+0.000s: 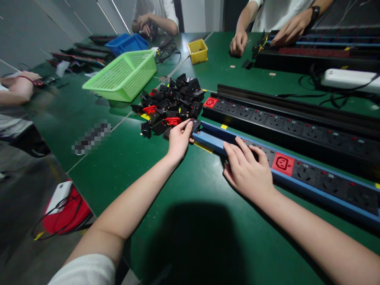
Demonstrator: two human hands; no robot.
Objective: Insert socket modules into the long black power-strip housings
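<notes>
My left hand pinches a black socket module at the left end of a blue-edged power strip housing. Over the same housing lies my right hand, its fingers apart and resting across the channel, the thumb on the near side. To the right of it, a red socket module and several black socket modules sit in the channel. The channel's left stretch shows bare between my hands. Just beyond my left hand is a heap of loose black and red socket modules.
Behind the housing lies a black power strip. A green basket, a blue bin and a yellow bin stand farther back. Across the table, a co-worker's hands are at another strip. A red stool stands at lower left.
</notes>
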